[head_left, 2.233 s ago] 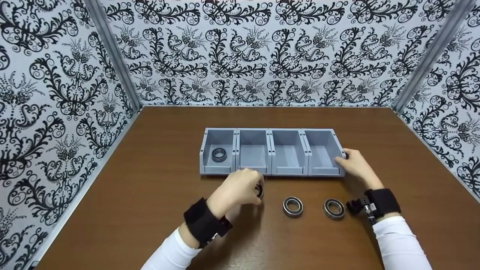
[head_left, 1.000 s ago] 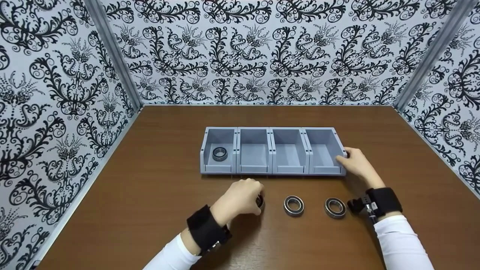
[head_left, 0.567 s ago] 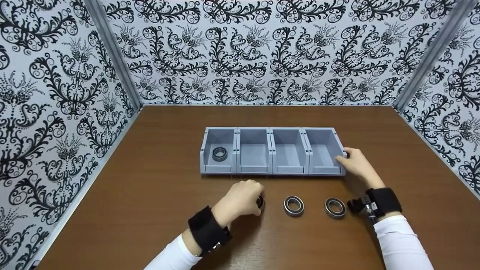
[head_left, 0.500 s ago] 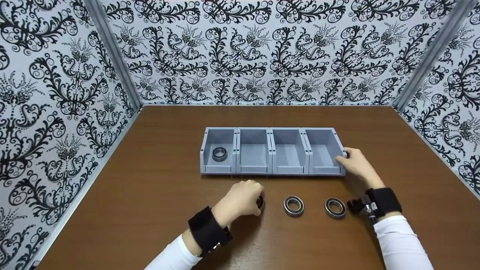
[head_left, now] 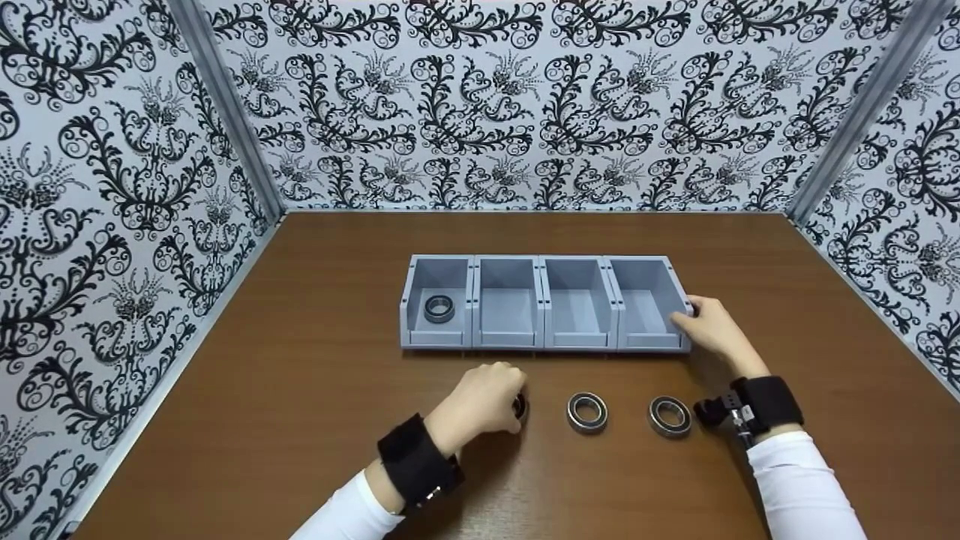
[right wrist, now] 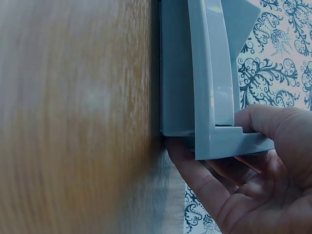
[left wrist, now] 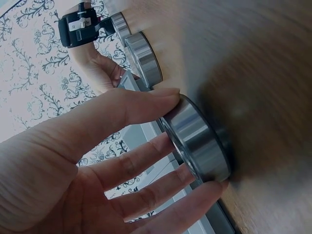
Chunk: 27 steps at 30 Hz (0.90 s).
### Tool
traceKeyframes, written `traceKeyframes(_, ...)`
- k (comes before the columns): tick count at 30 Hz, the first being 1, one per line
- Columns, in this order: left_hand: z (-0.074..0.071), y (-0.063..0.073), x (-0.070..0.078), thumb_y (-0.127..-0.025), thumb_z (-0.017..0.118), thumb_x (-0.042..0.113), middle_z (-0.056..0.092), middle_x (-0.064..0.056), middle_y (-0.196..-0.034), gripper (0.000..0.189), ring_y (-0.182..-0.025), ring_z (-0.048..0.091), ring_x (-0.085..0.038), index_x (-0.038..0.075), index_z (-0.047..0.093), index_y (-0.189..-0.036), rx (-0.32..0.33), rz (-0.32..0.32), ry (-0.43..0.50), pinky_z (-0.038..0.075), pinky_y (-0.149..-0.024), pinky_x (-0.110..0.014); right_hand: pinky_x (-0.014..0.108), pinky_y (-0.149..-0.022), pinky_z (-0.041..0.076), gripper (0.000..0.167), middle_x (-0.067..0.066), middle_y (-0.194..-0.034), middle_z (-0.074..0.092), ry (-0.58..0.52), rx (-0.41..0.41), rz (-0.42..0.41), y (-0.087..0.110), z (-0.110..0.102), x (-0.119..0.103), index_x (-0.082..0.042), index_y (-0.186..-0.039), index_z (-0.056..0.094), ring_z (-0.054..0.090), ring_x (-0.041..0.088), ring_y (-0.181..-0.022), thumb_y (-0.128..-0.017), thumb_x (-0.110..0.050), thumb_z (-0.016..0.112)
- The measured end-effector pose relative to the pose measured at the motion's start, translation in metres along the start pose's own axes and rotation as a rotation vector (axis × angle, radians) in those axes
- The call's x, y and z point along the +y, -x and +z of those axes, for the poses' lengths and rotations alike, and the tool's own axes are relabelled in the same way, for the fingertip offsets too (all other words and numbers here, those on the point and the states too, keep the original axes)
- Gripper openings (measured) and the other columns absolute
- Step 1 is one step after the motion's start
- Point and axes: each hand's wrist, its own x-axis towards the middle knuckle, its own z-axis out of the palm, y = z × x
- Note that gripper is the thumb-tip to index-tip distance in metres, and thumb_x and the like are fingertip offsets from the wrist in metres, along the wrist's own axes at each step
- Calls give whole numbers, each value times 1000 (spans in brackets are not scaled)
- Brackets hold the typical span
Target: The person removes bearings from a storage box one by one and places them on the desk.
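Observation:
My left hand [head_left: 480,401] holds a ball bearing [left wrist: 200,141] by its outer rim, thumb on one side and fingers on the other. The bearing is low over the table, in front of a row of grey storage bins [head_left: 506,342]. At the row's right end my right hand [head_left: 712,330] grips the side wall of the last bin [right wrist: 226,141], thumb inside and fingers outside and beneath its edge. Two more bearings lie flat to the right of my left hand, a nearer bearing [head_left: 574,412] and a farther bearing [head_left: 655,417]. Another bearing [head_left: 439,319] sits in the leftmost bin.
The brown tabletop [head_left: 300,390] stretches around the bins on every side. Patterned wall panels [head_left: 525,112] stand behind it and at both sides. A wrist camera [head_left: 712,412] on the right arm is close beside the farther loose bearing.
Over the first second or so, my left hand drew back from the bins, toward me, with the bearing. Since then it has hardly moved. The right hand stays on the end bin.

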Motion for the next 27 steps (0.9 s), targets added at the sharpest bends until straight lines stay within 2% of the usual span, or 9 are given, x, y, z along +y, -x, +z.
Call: traceKeyframes(27,0,0,3,-61,89,17,68,-4,-90,29,-83,67,-26,12,73,-85,6,-7,-6,54,-66,-37,17,-67,46,41,33,-108,65,16,-5,-3,1,-1,-2,18,-123,56,59,10,-78,-91,-7,55)
